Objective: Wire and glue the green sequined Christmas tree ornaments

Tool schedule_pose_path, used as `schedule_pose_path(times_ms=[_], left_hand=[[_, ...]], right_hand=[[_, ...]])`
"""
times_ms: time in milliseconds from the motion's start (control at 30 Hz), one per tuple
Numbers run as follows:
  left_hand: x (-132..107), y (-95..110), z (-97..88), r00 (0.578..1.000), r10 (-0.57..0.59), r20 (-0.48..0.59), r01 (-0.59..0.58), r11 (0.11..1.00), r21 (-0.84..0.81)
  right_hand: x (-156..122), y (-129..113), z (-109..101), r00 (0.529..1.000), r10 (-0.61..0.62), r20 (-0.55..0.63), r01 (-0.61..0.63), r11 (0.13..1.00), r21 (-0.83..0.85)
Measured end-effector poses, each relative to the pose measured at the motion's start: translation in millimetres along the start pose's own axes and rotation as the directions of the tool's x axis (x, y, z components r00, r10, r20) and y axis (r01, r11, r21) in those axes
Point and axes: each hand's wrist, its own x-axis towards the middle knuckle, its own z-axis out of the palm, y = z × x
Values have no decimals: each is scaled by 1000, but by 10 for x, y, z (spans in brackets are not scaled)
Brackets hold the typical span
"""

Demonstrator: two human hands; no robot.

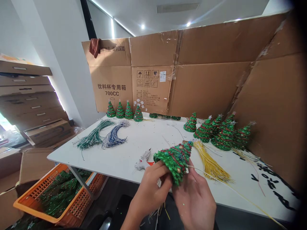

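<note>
A small green glitter Christmas tree [176, 159] with red trim lies tilted on its side above the table's front edge, its tip pointing up and right. My left hand [150, 191] grips its base from the left with curled fingers. My right hand [195, 199] closes on the base from below and right. A thin yellow wire [230, 187] runs from the tree base off to the lower right. Loose wire ends hang below my hands.
On the white table [134, 150] lie a white glue gun [143, 159], a yellow wire bundle [211, 163], green wires [94, 136] and blue wires [114, 135]. Finished trees stand at the right [222, 132] and back [124, 111]. Cardboard walls [206, 80] surround it. An orange basket [26, 206] sits below left.
</note>
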Motion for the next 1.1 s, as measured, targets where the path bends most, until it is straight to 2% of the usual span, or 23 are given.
schedule_pose_path(times_ms=[267,533,867,1100], left_hand=[[-4,-80,30,985,-79,-154,72,996,-54],[13,-55,103,936,-195,-292,167,979,-118],[3,-63,102,924,-304,-232,239,933,-270],[-3,-61,168,916,-292,-275,237,947,-216]], right_hand=[[-5,30,21,999,12,51,-14,999,40],[-12,92,33,1000,12,18,-12,1000,16],[-23,137,24,999,-32,34,32,999,-3],[-34,154,26,997,-55,50,57,997,-59]])
